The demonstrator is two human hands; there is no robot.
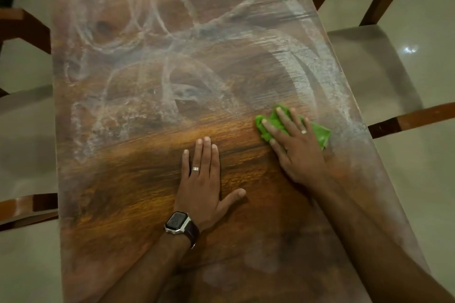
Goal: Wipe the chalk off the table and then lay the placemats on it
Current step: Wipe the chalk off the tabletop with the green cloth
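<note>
A long wooden table (138, 179) runs away from me. White chalk loops and smears (157, 39) cover its far half and its right edge. The near middle shows bare dark wood. My right hand (295, 145) presses flat, fingers straight and spread, on a crumpled green cloth (320, 134) near the right side of the table. My left hand (204, 179) rests flat on the bare wood beside it, fingers straight, thumb out, a watch on the wrist. No placemats are in view.
Wooden chairs with pale seats flank the table: one at the right (369, 61), its arm (413, 118) close to the table edge, and others at the left (24, 27) and lower left (27, 206). Pale glossy floor lies on both sides.
</note>
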